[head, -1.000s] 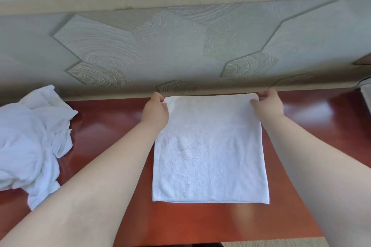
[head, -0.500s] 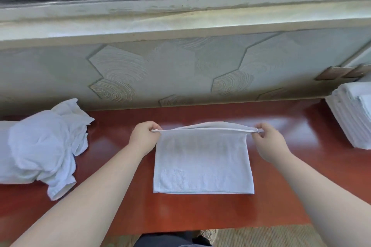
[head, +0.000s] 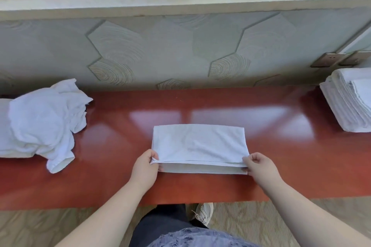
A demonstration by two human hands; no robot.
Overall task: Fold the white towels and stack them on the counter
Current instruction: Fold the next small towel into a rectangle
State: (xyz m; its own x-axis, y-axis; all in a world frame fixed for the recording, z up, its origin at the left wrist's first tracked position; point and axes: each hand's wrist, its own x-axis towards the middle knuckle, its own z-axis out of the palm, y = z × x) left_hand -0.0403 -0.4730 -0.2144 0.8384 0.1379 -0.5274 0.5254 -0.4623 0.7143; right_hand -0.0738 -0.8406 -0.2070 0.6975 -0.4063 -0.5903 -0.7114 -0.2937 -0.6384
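1. The left grip (head: 145, 168) is pinching the near left corner of the white towel (head: 198, 142). Its thumb and fingers are closing tight on the top layer.
2. The right grip (head: 259, 168) is pinching the near right corner in the same way, with its fingers curling in.
3. The white towel is lying folded in the middle of the worktop (head: 281, 156), close to the front edge. The two grips are holding the top layer just above the bottom layer, and a thin strip of the bottom layer is showing under it. The far edge is lying flat.
4. A messy pile of towels (head: 40, 124) is sitting on the left side, well apart from the white towel.
5. A neat stack of folded towels (head: 349, 102) is sitting at the right end, also well apart. The side of the picture is cutting part of it off.
6. Shiny red worktop is stretching out on both sides of the white towel, and behind it too.
7. A wall (head: 180, 50) with six-sided shapes is running along the back of the worktop. Two wall sockets (head: 325, 59) are sitting just above the neat stack.
8. The front edge of the worktop is running under the person's arms. Below it, a shoe (head: 202, 213) is peeking out on the floor (head: 251, 220).
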